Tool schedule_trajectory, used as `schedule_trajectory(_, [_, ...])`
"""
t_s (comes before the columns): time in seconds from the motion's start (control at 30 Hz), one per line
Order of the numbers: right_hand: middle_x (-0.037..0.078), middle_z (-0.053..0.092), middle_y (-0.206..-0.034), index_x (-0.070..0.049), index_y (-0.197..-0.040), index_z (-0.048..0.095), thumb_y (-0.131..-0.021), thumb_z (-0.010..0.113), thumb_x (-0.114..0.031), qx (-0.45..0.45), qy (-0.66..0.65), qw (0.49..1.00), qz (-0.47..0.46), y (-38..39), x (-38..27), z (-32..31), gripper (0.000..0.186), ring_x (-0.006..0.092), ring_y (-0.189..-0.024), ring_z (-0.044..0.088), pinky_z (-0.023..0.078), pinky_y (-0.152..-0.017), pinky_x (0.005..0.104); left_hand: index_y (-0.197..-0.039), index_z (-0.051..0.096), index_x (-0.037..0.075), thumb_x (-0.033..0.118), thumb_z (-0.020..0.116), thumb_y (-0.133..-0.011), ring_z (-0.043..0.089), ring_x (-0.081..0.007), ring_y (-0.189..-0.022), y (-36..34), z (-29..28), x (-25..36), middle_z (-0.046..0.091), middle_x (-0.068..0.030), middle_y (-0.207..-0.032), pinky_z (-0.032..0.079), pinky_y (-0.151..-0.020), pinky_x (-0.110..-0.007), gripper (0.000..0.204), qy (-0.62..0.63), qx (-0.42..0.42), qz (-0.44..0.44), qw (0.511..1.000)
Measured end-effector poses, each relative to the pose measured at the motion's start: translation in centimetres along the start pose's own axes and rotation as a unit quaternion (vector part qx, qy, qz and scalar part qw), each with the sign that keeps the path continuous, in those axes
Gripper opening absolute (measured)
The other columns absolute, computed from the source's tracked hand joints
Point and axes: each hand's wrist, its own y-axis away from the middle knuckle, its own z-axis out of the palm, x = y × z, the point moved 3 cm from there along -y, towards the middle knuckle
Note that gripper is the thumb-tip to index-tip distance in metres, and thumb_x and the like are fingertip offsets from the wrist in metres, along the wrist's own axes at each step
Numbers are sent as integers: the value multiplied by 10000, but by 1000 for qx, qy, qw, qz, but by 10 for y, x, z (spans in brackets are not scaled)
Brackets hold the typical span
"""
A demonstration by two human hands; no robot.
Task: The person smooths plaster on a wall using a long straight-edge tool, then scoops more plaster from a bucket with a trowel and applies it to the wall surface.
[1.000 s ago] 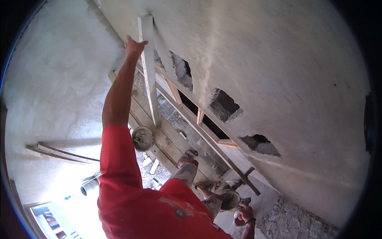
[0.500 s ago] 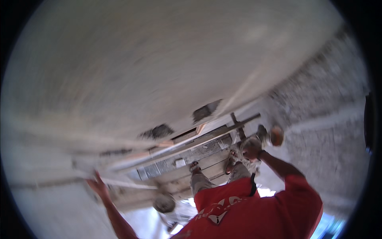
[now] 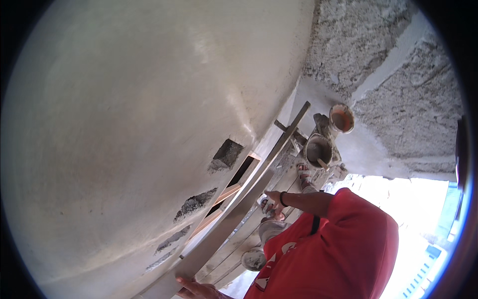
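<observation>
A long, flat grey-brown straightedge board [image 3: 226, 224] slants along the plastered wall, from the lower edge up to the middle. My left hand [image 3: 196, 289] grips its lower part, thumb lying over the edge; the fingers behind are partly hidden. Further up, my right hand [image 3: 273, 200], with a black band at the wrist, closes on the board's near edge beside its upper end. Past that hand stands a bucket [image 3: 317, 149] of grey mix with a wooden-looking handle [image 3: 322, 163] sticking out of it.
Recesses with rough edges [image 3: 226, 155] break the smooth wall [image 3: 124, 124]. Below are orange-brown frames [image 3: 226, 194] and a narrow timber rail [image 3: 284, 142]. I stand on planks [image 3: 226, 256]. An orange-lined bucket [image 3: 341, 119] and another round container [image 3: 254, 260] are nearby; rough wall [image 3: 408, 109] rises right.
My right hand has left the bucket and come to the board. My left hand, spread open before, now holds the board's lower part. The view has turned, showing the wall at a steeper slant.
</observation>
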Motion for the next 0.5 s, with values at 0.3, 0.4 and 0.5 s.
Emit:
schedule_trajectory(0.3, [168,510,-1204,-60,-1239,457,-889,521,-452,-110,-506,806,-287,3,-93,-61,529,368,-1088,517,399,-939,569,-1225,404,-141,425,463,-955,604,-338,-986,31,80,-56,495,-253,-1206,561,-801,-410,630,98,-53,-104,988])
schedule_trajectory(0.4, [158,513,-1192,-52,-1187,498,-895,545,-391,-77,-498,806,-311,-10,-115,-98,449,352,-1069,520,400,-940,567,-1276,377,-110,354,471,-947,515,-325,-1139,34,106,-102,470,-226,-1271,451,-958,-444,577,159,-135,-157,965])
schedule_trajectory(0.5, [136,548,-1115,-59,-1140,529,-878,587,-330,-75,-485,811,-317,-86,-139,-160,382,326,-1003,549,451,-872,532,-1313,358,-80,305,492,-925,447,-322,-1219,45,155,-169,450,-209,-1308,374,-1029,-449,562,213,-236,-185,930])
